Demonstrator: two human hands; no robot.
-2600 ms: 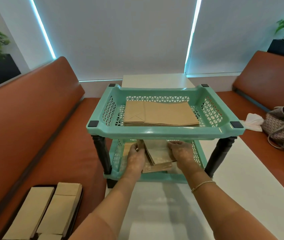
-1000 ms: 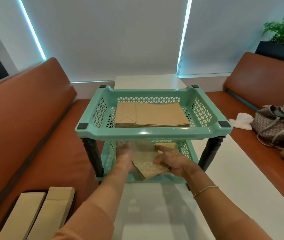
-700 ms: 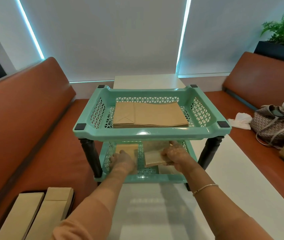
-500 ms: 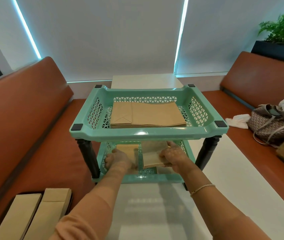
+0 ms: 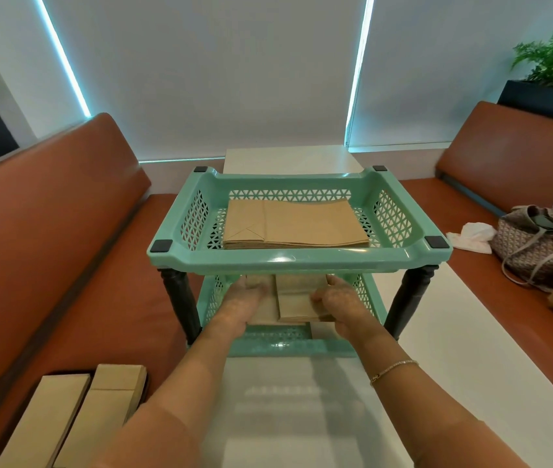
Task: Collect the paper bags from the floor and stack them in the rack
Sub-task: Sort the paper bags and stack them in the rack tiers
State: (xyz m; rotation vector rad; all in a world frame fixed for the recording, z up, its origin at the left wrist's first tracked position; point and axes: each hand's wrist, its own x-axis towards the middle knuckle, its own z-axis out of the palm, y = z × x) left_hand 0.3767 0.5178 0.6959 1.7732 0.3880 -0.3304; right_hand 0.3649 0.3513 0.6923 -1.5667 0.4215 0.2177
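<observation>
Head view: both hands, left (image 5: 246, 300) and right (image 5: 337, 300), press flat against paper bags (image 5: 293, 304) in rack (image 5: 285, 261)

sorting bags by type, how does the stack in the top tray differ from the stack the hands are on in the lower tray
The top-tray stack lies with its long side across the rack, fully in view and untouched; the lower-tray stack runs front to back and is partly hidden under the top tray.
The top-tray stack looks wider; the lower-tray stack looks narrower.
The left hand and right hand flank only the lower-tray stack.
Both are flat brown paper bags in mint trays.
</observation>
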